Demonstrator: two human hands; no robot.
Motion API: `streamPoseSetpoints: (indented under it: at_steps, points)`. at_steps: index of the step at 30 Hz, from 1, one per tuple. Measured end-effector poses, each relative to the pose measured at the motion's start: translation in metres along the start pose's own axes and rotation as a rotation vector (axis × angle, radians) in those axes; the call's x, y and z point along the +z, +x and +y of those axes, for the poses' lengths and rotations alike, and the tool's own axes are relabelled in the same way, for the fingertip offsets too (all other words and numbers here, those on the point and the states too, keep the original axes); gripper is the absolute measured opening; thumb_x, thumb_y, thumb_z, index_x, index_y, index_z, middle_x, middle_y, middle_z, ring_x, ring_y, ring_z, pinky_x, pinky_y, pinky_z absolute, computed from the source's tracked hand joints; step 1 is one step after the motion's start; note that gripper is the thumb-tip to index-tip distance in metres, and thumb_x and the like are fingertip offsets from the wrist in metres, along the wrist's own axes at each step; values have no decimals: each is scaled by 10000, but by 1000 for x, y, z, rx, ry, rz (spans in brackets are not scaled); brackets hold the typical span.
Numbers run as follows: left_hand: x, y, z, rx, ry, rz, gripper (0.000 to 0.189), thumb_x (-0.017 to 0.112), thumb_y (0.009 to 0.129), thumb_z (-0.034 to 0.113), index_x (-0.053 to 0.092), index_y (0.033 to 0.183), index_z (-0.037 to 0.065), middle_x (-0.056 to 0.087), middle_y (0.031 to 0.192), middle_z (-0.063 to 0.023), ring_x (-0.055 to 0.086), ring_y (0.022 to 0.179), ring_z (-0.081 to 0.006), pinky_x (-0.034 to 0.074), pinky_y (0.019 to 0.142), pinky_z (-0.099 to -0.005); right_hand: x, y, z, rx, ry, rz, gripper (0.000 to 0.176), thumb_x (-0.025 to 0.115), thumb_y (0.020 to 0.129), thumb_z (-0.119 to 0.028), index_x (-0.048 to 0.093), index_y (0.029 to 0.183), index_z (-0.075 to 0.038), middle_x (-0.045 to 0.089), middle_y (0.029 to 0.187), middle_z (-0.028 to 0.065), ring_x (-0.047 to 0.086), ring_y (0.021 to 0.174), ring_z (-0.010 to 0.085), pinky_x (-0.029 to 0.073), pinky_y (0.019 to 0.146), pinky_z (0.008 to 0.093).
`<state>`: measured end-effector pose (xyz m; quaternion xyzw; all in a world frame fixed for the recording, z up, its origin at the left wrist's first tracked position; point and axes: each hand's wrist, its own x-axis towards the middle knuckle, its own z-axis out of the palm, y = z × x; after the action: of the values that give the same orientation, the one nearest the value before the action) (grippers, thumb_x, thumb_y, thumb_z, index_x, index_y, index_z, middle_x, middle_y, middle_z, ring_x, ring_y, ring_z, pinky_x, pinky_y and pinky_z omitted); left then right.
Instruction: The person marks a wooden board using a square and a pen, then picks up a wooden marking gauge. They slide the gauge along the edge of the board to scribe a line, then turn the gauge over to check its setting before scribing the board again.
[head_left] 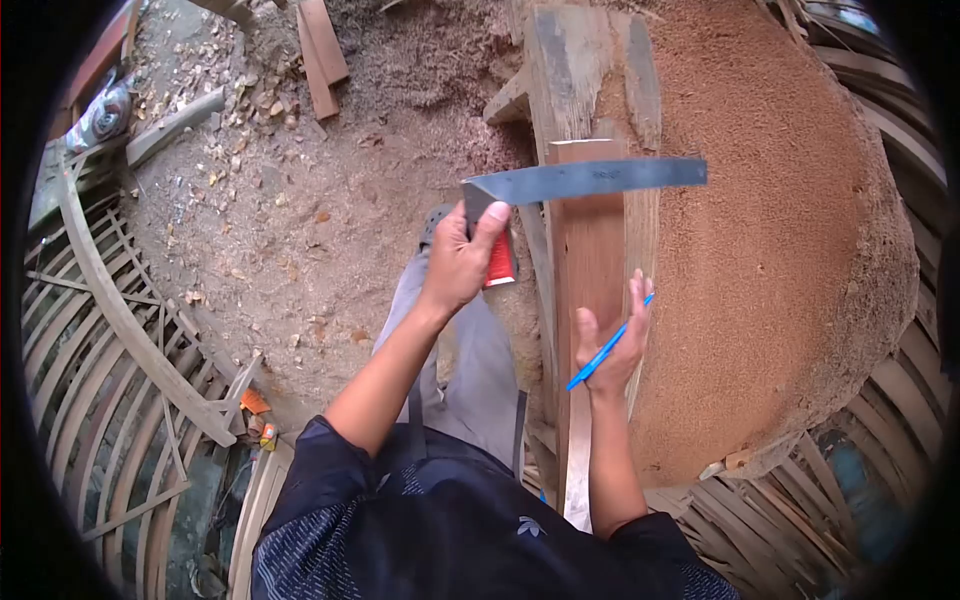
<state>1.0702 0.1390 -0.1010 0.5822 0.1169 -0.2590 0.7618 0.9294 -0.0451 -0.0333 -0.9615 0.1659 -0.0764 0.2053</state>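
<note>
My left hand (460, 262) grips the handle of a try square by its dark end, with a red label showing below the thumb. The try square's grey blade (600, 178) reaches right, across and above a reddish-brown wooden board (592, 245). The board lies lengthwise along a wooden bench (645, 130). Over the board's nearer part, my right hand (618, 350) carries a blue pen (605, 362) slantwise across the palm, thumb and fingers partly stretched out.
Sawdust is heaped in a large mound (770, 260) right of the bench. Wood offcuts (320, 55) and chips lie on the dusty ground to the left. Curved wooden strips (130, 290) line the left side, and more wooden slats (770, 530) lie at lower right.
</note>
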Motion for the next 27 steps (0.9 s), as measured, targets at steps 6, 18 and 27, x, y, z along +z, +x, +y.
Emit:
streamPoseSetpoints:
  at_steps: [6,18,27]
  points:
    - [35,11,-14,-29,56,-56,373,643,1040,350,667,1196,12,713,944,-14,591,853,-70,520,781,-304,27,38,11,0,323,58,424,565,1049,-242,537,1361,44,722,997,168,669,853,235,539,718,341]
    - [86,21,-12,145,46,230,287,662,1022,270,566,1077,4,695,894,-106,648,809,-168,520,744,-353,41,44,19,82,520,200,620,325,1111,-523,556,1368,-8,626,965,83,516,711,93,377,582,201]
    - [87,22,-12,80,18,230,294,663,1022,273,577,1078,-2,689,883,-93,645,805,-156,518,749,-334,44,45,13,198,564,200,600,388,1085,-555,499,1278,3,687,1052,157,544,751,109,414,610,204]
